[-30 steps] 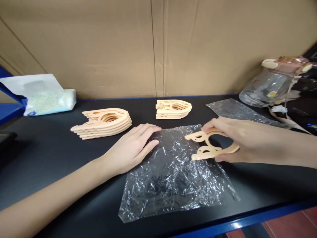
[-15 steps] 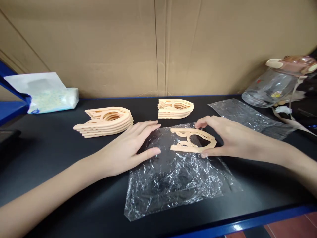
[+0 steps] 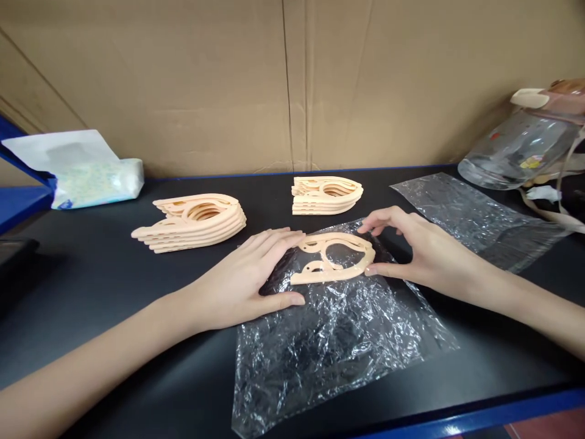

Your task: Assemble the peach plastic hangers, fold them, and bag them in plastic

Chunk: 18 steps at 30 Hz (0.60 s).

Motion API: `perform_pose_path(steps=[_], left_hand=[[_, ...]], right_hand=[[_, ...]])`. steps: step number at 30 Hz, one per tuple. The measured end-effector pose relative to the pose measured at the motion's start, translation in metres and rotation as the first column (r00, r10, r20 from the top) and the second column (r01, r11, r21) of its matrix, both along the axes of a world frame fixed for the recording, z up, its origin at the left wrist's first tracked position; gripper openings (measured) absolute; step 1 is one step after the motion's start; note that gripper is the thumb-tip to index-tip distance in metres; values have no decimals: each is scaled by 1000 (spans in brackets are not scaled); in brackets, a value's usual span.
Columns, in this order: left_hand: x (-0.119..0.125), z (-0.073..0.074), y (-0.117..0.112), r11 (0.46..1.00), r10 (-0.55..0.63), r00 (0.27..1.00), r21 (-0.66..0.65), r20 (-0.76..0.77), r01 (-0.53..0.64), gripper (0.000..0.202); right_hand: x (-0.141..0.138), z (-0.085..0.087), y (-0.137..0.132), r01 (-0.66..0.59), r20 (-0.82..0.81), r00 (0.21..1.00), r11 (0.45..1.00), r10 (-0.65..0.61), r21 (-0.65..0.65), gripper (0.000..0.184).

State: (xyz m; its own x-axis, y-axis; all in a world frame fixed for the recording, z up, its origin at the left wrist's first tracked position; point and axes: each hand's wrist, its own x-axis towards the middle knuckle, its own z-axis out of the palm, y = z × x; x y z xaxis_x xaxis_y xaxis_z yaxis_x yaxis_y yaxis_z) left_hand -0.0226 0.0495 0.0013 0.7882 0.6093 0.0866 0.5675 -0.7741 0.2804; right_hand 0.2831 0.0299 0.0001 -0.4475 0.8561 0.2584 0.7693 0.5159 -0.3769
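A peach plastic folding hanger (image 3: 340,275), folded up, lies on or inside a clear plastic bag (image 3: 338,341) on the black tabletop; I cannot tell which. My left hand (image 3: 253,277) rests flat on the bag's left side, thumb apart, its fingertips by the hanger's left end. My right hand (image 3: 406,247) is at the rounded end, thumb tip close to or touching it and the fingers spread away from the thumb. Behind the hands stand two stacks of similar folded hangers, a left stack (image 3: 201,228) and a back stack (image 3: 326,198).
Another clear bag (image 3: 475,210) lies flat at the right, near a transparent water bottle (image 3: 521,146) with a strap. A pack of tissues (image 3: 98,180) sits at the back left. A cardboard wall (image 3: 205,91) closes off the back, and a blue edge (image 3: 479,421) runs along the front.
The hanger has slid left along the bag, toward my left hand. My right hand has followed it slightly left, and its grip around the rounded end looks looser. The view has shifted a little.
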Motion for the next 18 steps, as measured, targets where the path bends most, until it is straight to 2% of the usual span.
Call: perform_pose_path(steps=[3, 6, 10, 18], left_hand=[[0, 0, 1, 1000, -7, 1000, 0, 13, 7, 74], [0, 0, 0, 1000, -11, 1000, -5, 14, 11, 73], [1, 0, 1, 1000, -21, 1000, -2, 16, 21, 74], [0, -3, 3, 1000, -29, 999, -8, 43, 29, 73]], right_hand=[[-2, -3, -1, 54, 27, 998, 994, -57, 97, 51], [-4, -3, -4, 42, 17, 999, 992, -45, 120, 42], [-6, -2, -7, -1, -76, 997, 1000, 2, 15, 33], [-8, 3, -10, -141, -208, 973, 965, 95, -222, 37]])
